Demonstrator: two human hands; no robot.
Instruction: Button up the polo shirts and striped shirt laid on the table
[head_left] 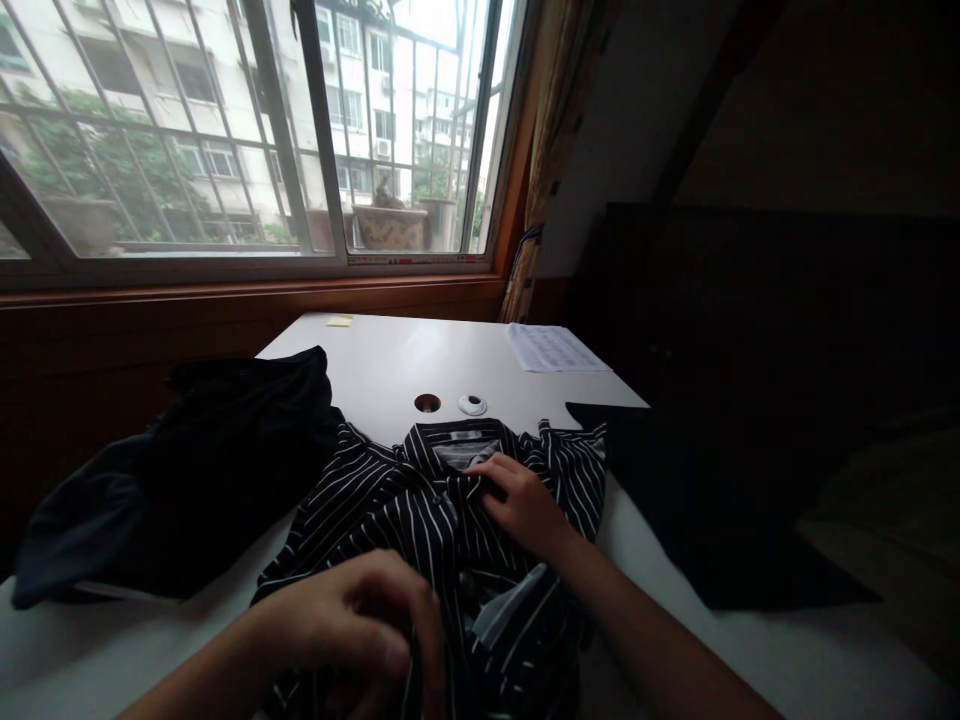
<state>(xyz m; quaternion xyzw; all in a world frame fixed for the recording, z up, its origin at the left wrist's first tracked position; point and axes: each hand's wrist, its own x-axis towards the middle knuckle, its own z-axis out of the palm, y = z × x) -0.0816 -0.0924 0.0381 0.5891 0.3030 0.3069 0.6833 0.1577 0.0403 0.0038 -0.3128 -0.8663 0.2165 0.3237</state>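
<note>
A black shirt with white stripes lies spread face up on the table, its collar toward the window. Its front is partly unfastened and rumpled, and a pale patch of cloth shows lower down. My right hand pinches the edge of the shirt's front just under the collar. Closer to me, my left hand hangs over the lower front of the shirt with bent fingers and the thumb apart from them. I see nothing held in it, though its fingertips are partly hidden.
Dark folded clothing lies at the left and a dark cloth at the right of the white table. Toward the back are a printed sheet, a yellow note, a cable hole and its white cap.
</note>
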